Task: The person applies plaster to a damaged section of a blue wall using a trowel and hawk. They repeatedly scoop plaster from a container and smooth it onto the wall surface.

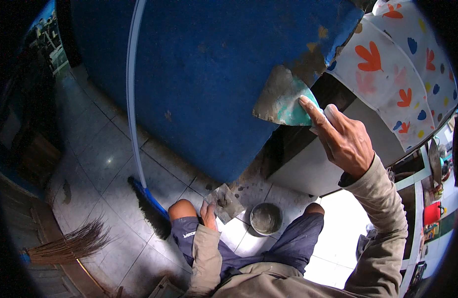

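Observation:
My right hand point(345, 136) grips a wide teal putty knife point(296, 110), its blade smeared with grey paste. The blade lies at the damaged edge of a blue wall point(189, 74); whether it presses on the surface I cannot tell. Along that edge runs a patch of grey-brown mortar point(308, 64). Low by my knee, my left hand point(208, 214) is closed on the edge of a flat square plate point(229, 211) with a dab of grey paste on it. A round bowl point(265, 219) of grey paste stands on the floor between my legs.
A long-handled broom point(152, 208) leans against the blue wall on the left. Nearer lies a twig broom point(70, 243). At right, a patterned cloth point(388, 64) hangs over a white cabinet point(313, 159). Dark crumbs dot the tiled floor point(110, 159) by the wall's foot.

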A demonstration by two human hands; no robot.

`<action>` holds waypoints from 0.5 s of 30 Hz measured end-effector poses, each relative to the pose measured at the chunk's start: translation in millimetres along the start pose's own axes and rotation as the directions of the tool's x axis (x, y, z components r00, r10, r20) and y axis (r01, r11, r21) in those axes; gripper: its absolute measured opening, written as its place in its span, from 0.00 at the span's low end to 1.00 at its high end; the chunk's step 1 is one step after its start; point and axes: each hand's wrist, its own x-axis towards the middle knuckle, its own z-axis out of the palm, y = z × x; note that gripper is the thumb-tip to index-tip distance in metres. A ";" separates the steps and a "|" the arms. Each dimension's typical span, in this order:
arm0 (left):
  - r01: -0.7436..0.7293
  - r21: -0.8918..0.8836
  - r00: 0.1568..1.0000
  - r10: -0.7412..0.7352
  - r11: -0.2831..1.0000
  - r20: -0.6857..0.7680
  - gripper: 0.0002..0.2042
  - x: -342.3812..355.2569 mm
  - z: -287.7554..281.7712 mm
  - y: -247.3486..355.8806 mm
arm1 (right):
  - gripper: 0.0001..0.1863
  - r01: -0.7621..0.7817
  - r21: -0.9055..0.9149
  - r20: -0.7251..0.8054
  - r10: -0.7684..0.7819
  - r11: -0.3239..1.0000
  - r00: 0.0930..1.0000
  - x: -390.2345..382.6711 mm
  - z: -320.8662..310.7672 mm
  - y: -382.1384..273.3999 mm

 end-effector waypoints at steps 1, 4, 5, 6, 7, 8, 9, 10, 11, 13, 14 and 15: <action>0.027 -0.009 0.999 -0.027 1.000 -0.030 0.22 3.8 -6.9 -15.7 | 0.39 0.010 -0.009 -0.010 -0.010 1.000 1.000 -0.1 0.7 -1.1; 0.008 0.038 1.000 -0.007 0.999 -0.020 0.23 7.6 -9.0 -16.5 | 0.37 0.027 0.001 0.037 -0.027 1.000 0.999 -2.9 2.9 -3.0; -0.015 0.067 1.000 0.015 0.998 0.003 0.23 8.4 -7.2 -11.5 | 0.36 0.019 0.016 0.113 -0.021 1.000 0.993 -8.9 10.0 -4.7; 0.012 0.044 0.999 -0.010 0.999 -0.041 0.23 3.4 -5.9 -11.1 | 0.38 0.029 0.051 0.119 -0.035 0.998 0.992 -14.3 15.4 -7.7; 0.022 0.016 0.996 -0.020 1.000 -0.082 0.23 -0.7 -3.5 -11.4 | 0.39 0.044 0.077 0.111 -0.052 0.996 0.992 -14.8 15.4 -9.5; 0.028 -0.018 0.992 -0.030 0.999 -0.126 0.23 -1.9 -1.5 -12.5 | 0.40 0.033 0.131 0.147 -0.053 0.991 0.988 -14.2 11.2 -14.1; 0.022 -0.006 0.994 -0.022 1.000 -0.109 0.23 1.7 -0.5 -12.5 | 0.39 0.028 0.187 0.169 -0.060 0.982 0.984 -13.3 9.8 -14.1; 0.029 0.014 0.995 -0.027 0.999 -0.095 0.23 1.0 -1.9 -11.1 | 0.40 0.032 0.181 0.160 -0.062 0.983 0.985 -14.7 9.1 -14.4; 0.036 0.034 0.996 -0.033 0.999 -0.082 0.23 2.8 -3.1 -9.5 | 0.40 0.037 0.175 0.151 -0.064 0.984 0.987 -15.5 7.6 -13.1; 0.018 0.075 0.998 -0.013 0.997 -0.060 0.22 6.5 -4.7 -8.9 | 0.38 0.026 0.115 0.086 -0.036 0.993 0.996 -14.6 -3.8 -7.3; 0.018 0.049 0.997 -0.014 0.999 -0.078 0.21 6.6 -6.7 -16.3 | 0.37 0.023 0.088 0.059 -0.028 0.996 0.998 -12.8 -11.1 -5.2; 0.017 0.023 0.995 -0.015 1.000 -0.097 0.20 7.2 -10.1 -26.5 | 0.38 0.021 0.044 0.011 -0.022 0.999 1.000 -8.5 -18.0 -1.2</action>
